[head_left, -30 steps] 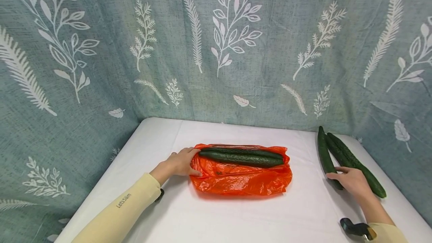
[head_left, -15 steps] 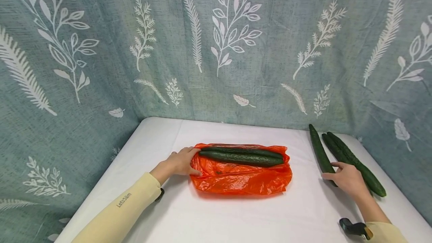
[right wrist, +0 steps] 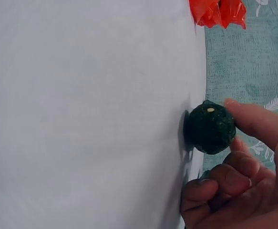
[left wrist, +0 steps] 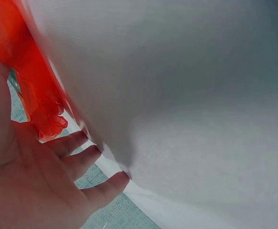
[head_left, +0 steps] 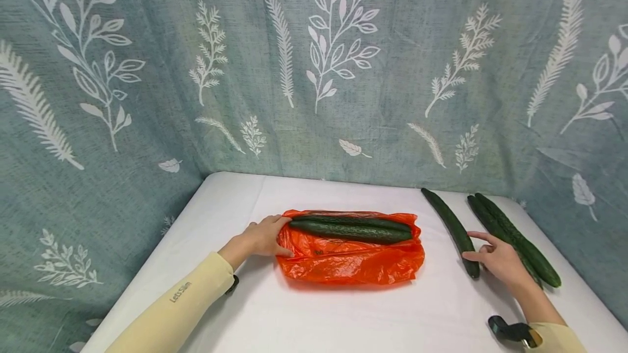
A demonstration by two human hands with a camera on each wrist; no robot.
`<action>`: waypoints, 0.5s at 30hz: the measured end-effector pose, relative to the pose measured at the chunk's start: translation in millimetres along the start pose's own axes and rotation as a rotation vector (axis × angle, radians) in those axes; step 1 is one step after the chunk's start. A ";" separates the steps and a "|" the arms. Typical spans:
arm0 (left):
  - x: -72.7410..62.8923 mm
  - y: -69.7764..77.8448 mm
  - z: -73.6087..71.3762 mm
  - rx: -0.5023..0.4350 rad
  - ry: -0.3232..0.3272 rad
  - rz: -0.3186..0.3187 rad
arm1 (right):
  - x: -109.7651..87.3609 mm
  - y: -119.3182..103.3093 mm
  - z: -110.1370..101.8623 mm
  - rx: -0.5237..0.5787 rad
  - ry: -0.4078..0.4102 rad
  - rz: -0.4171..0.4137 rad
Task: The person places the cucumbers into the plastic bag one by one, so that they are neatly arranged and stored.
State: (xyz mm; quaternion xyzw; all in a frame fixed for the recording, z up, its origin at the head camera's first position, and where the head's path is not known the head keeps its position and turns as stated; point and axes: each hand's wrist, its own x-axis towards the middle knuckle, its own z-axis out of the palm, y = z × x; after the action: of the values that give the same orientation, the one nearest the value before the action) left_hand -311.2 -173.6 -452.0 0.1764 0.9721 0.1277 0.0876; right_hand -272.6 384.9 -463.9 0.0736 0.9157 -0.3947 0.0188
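Observation:
An orange-red plastic bag (head_left: pixel 338 266) lies flat in the middle of the table, with two dark green cucumbers (head_left: pixel 353 230) side by side on it. At the bag's left edge rests my left hand (head_left: pixel 265 236), fingers extended; in the left wrist view its fingertips (left wrist: pixel 117 181) touch the white cloth and the thumb side is against the bag. To the right of the bag, my right hand (head_left: pixel 500 257) pinches a single cucumber (head_left: pixel 448 219) near its close end. The right wrist view shows that cucumber's round end (right wrist: pixel 210 128) against thumb and fingers, low over the cloth.
Two more cucumbers (head_left: pixel 515 238) lie together, slanting along the table's right edge. A white cloth covers the table (head_left: pixel 343 320). Behind and on both sides hangs a green curtain (head_left: pixel 304 140) with white leaf prints.
My right hand has shifted the single cucumber leftward, away from the pair at the right edge and towards the bag. The left hand and the bag have stayed put.

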 end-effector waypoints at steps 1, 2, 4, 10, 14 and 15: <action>-0.4 0.5 0.0 -0.001 -0.002 -0.003 | 1.0 0.6 -0.3 0.011 0.002 0.025; -0.9 1.2 -0.2 -0.004 -0.001 -0.003 | 1.8 1.3 -0.2 0.023 0.006 0.047; -1.6 2.0 -0.6 -0.004 0.003 -0.003 | 3.0 1.0 -0.4 0.040 0.012 0.100; -1.1 2.0 0.2 0.006 -0.001 -0.003 | 7.9 3.7 -0.5 0.073 0.026 0.219; -0.9 1.4 -0.2 0.009 -0.006 -0.009 | 10.7 5.3 -0.3 0.060 0.024 0.233; -0.8 1.3 -0.5 0.008 -0.007 -0.011 | 11.8 5.6 -0.2 0.054 0.020 0.237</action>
State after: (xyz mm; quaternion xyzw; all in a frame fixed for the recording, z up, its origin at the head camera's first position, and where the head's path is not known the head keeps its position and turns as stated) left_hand -310.2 -172.9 -451.1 0.1721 0.9732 0.1226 0.0911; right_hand -283.3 390.2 -468.9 0.1855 0.8897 -0.4137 0.0541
